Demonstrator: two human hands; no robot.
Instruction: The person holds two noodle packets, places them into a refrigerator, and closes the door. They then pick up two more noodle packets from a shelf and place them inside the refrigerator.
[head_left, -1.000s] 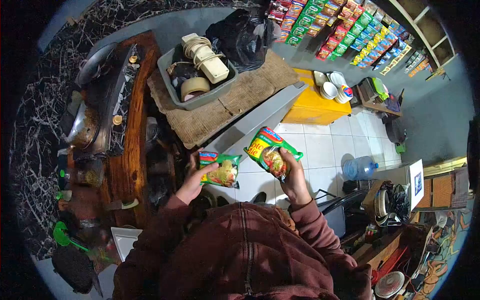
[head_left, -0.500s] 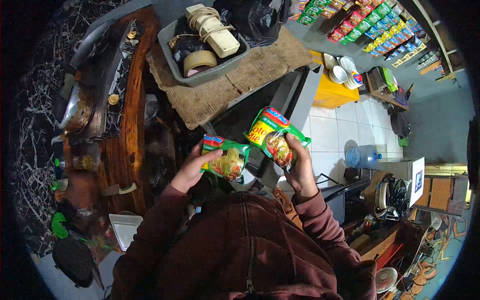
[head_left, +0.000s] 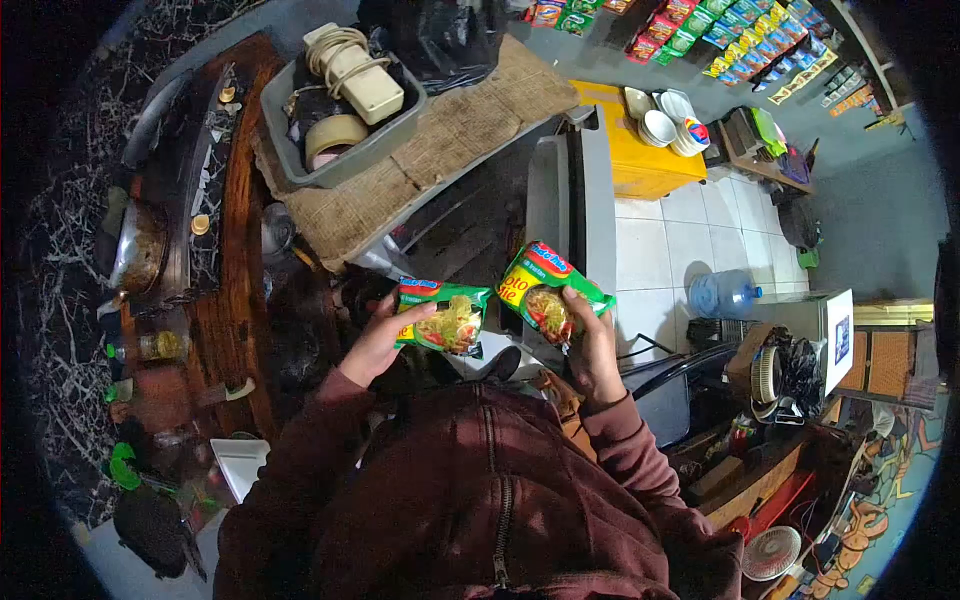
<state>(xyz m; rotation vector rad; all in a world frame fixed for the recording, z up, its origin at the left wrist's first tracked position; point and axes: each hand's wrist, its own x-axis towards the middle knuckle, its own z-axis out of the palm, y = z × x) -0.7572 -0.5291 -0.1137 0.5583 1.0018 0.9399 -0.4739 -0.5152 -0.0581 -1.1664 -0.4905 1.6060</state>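
Observation:
Two green noodle packets are held up in front of my chest, side by side with a narrow gap between them. My left hand (head_left: 377, 338) grips the left packet (head_left: 450, 322) at its left edge, thumb on the front. The right packet (head_left: 535, 285), tilted and a little higher, is in my right hand (head_left: 595, 350), its thumb across the lower right of the front. Both packets show a picture of noodles. The fingers behind each packet are hidden.
A grey bin (head_left: 345, 165) with a coiled cable and tape roll stands on a cardboard-covered surface (head_left: 450, 130). Bowls (head_left: 660, 128) sit on a yellow cabinet (head_left: 640, 175). At the left is a wooden counter (head_left: 235, 290); a water jug (head_left: 720, 294) lies on the tiled floor.
The bin, cardboard and yellow cabinet have shifted left in view. Both packets stay in my hands and have moved slightly, the right one lower.

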